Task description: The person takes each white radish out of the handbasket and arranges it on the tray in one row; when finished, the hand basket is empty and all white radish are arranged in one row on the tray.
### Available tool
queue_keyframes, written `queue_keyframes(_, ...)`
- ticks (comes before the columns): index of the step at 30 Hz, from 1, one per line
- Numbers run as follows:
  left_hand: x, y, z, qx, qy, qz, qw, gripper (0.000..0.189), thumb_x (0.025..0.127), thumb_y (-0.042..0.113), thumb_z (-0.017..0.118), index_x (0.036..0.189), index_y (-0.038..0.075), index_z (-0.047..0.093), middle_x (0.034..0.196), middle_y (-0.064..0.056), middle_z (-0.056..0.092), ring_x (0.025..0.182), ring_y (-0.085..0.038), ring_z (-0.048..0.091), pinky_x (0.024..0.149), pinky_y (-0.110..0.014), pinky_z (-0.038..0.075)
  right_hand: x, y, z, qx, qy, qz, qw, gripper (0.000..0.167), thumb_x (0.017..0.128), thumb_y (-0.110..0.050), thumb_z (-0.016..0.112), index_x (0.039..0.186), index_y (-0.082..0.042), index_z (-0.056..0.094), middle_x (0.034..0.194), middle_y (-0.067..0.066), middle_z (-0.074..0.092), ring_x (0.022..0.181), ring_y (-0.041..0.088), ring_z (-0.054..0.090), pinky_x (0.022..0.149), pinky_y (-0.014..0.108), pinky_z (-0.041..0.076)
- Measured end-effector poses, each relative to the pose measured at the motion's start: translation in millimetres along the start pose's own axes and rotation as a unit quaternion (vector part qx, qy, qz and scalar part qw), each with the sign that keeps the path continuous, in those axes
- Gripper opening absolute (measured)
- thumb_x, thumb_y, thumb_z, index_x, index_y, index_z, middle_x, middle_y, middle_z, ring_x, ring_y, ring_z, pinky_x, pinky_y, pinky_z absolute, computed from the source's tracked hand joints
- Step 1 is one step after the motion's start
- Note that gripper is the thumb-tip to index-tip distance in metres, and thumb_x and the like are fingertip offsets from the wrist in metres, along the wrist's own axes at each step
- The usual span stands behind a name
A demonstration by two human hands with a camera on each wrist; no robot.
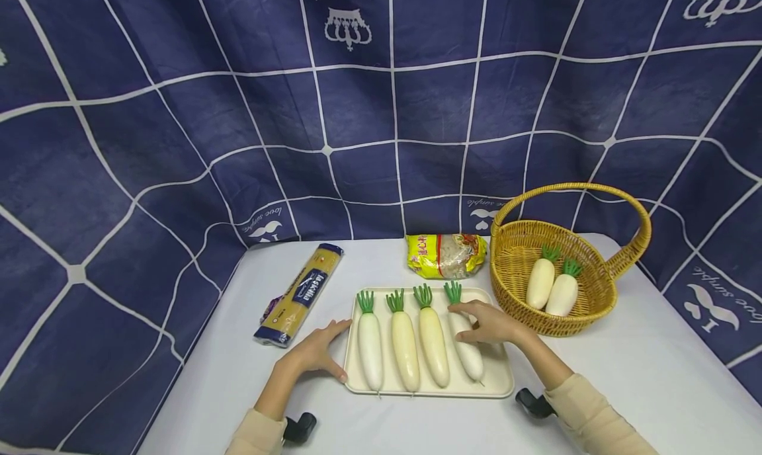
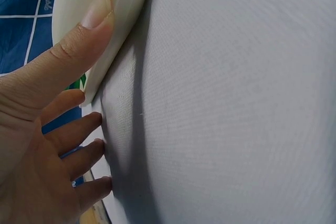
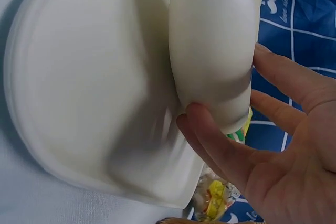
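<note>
A cream tray (image 1: 497,373) holds several white radishes with green tops, lying side by side. My right hand (image 1: 489,323) grips the rightmost white radish (image 1: 470,357) near its leafy end. In the right wrist view, thumb and fingers lie on both sides of that radish (image 3: 212,40). At the tray's left edge is my left hand (image 1: 314,350), its fingers spread and holding nothing. The left wrist view shows its thumb (image 2: 73,45) against the tray rim (image 2: 123,19), with the other fingers beside the edge.
A wicker basket (image 1: 512,243) with a tall handle stands at the back right, two white radishes (image 1: 540,283) inside. Behind the tray lies a yellow food packet (image 1: 446,255). A pasta pack (image 1: 300,296) lies to the left. A blue checked cloth (image 1: 357,111) hangs behind the white table.
</note>
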State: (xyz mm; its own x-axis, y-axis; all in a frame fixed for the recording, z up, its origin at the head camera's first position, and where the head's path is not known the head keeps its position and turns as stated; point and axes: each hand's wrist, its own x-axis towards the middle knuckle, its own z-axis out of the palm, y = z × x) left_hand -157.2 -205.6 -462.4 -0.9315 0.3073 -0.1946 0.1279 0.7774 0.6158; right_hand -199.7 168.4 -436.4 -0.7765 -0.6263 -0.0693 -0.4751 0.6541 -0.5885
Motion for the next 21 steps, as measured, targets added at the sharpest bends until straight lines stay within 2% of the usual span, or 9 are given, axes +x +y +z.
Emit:
queue_keyframes(5,-0.1,-0.7,0.6,0.002,0.001,0.0,1.0,0.109,0.044,0.022,0.092,0.14,0.006,0.043,0.142,-0.03,0.035,0.131,-0.048,0.032,0.107,-0.061,0.028,0.4,-2.0,2.8,0.022,-0.015,0.003,0.9996,0.062,0.084,-0.027,0.069,0.133,0.004,0.047,0.125,0.031,0.05,0.089,0.022,0.056,0.072,0.032,0.051)
queue_keyframes(10,0.2,-0.6,0.7,0.005,0.0,-0.002,1.0,0.109,0.044,0.023,0.092,0.14,0.007,0.043,0.142,-0.03,0.035,0.131,-0.049,0.032,0.106,-0.062,0.028,2.1,-3.0,6.0,0.017,-0.013,-0.002,0.9998,0.063,0.085,-0.029,0.069,0.133,0.004,0.047,0.124,0.028,0.051,0.087,0.019,0.052,0.071,0.029,0.048)
queue_keyframes(21,-0.7,1.6,0.2,0.01,0.003,-0.007,0.9999,0.109,0.045,0.023,0.092,0.14,0.007,0.043,0.142,-0.03,0.035,0.13,-0.05,0.033,0.105,-0.063,0.029,4.8,-8.2,9.6,0.014,-0.008,0.0,0.9999,0.062,0.084,-0.029,0.07,0.132,0.003,0.048,0.121,0.028,0.052,0.084,0.019,0.053,0.069,0.029,0.047)
